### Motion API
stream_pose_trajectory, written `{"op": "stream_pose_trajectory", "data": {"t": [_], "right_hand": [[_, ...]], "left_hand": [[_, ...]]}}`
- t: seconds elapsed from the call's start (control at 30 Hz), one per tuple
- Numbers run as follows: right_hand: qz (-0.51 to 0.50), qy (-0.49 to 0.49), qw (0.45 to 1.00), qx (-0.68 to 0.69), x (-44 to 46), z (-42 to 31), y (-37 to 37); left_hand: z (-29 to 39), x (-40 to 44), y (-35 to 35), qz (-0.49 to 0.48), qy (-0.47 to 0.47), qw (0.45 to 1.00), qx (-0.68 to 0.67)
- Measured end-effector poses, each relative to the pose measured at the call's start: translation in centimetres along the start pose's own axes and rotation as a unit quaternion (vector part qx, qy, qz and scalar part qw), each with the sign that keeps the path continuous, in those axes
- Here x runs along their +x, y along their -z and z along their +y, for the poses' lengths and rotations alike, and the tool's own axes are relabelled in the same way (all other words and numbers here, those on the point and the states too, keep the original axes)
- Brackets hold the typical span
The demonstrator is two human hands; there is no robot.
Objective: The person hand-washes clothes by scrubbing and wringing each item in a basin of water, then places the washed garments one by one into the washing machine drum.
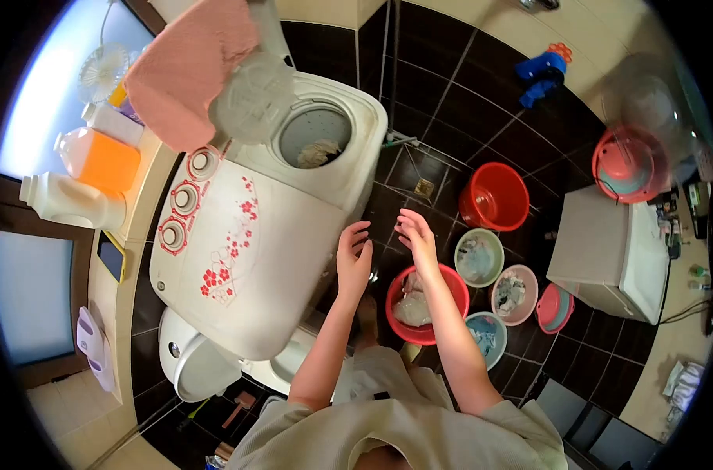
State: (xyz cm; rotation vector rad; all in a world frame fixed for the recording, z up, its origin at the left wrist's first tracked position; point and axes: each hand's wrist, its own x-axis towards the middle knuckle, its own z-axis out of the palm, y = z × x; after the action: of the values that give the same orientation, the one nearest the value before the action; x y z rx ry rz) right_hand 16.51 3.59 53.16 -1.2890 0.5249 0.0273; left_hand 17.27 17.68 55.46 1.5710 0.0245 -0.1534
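Observation:
Both hands are raised over the dark tiled floor, a short gap between them. My left hand [354, 249] is empty, its fingers apart and slightly curled, near the right edge of the white washing machine [286, 227]. Fingers spread and bent, my right hand [417, 233] holds nothing; it is above the red basin [460, 286] with pale cloth [412, 304] inside. The machine's round spin tub [298, 129] stands uncovered, with light cloth [318, 153] in it. Its translucent lid [256, 98] is raised, and a pink towel [188, 74] hangs beside it.
A red bucket [494, 197] and several basins, including a green one [479, 235] and a pink one [529, 290], stand on the floor at right. A toilet [200, 364] is at lower left. Bottles [98, 160] line the left ledge; a white cabinet [595, 251] stands at right.

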Motion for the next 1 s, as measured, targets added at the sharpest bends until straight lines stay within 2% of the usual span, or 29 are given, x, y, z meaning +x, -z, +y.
{"op": "stream_pose_trajectory", "data": {"t": [0.17, 0.27, 0.33, 0.47, 0.53, 0.63, 0.73, 0.77, 0.87, 1.0], "right_hand": [[0.025, 0.076, 0.997, 0.005, -4.7, 3.9, 7.8], [0.037, 0.021, 0.999, 0.006, -8.6, 5.3, 13.2], [0.055, -0.039, 0.998, 0.015, -10.7, 7.2, 17.0], [0.068, -0.021, 0.997, 0.007, -13.5, 13.8, 24.4], [0.079, -0.004, 0.997, -0.011, -14.6, 16.9, 26.8], [0.103, -0.049, 0.993, -0.013, -16.1, 20.4, 29.1], [0.106, -0.067, 0.992, -0.028, -15.4, 26.6, 31.0], [0.108, -0.078, 0.990, -0.036, -15.0, 28.7, 31.6], [0.120, -0.091, 0.987, -0.062, -12.9, 35.5, 33.3], [0.126, -0.108, 0.977, -0.130, -9.6, 44.1, 34.6]], "left_hand": [[-1.9, -6.0, -4.7, -0.025, 0.025, 0.999, -0.001], [-4.5, -10.4, -7.0, -0.034, 0.020, 0.998, 0.050], [-6.6, -13.4, -8.5, -0.033, 0.052, 0.998, 0.026], [-12.0, -19.2, -10.3, -0.052, 0.105, 0.993, 0.015], [-15.1, -21.2, -10.7, -0.064, 0.127, 0.988, 0.059], [-18.3, -22.8, -11.3, -0.089, 0.154, 0.978, 0.113], [-24.7, -23.1, -11.1, -0.129, 0.145, 0.966, 0.173], [-26.7, -23.3, -11.1, -0.136, 0.191, 0.959, 0.159], [-34.2, -23.1, -11.3, -0.196, 0.209, 0.935, 0.208], [-44.3, -21.4, -12.1, -0.260, 0.098, 0.890, 0.362]]}}
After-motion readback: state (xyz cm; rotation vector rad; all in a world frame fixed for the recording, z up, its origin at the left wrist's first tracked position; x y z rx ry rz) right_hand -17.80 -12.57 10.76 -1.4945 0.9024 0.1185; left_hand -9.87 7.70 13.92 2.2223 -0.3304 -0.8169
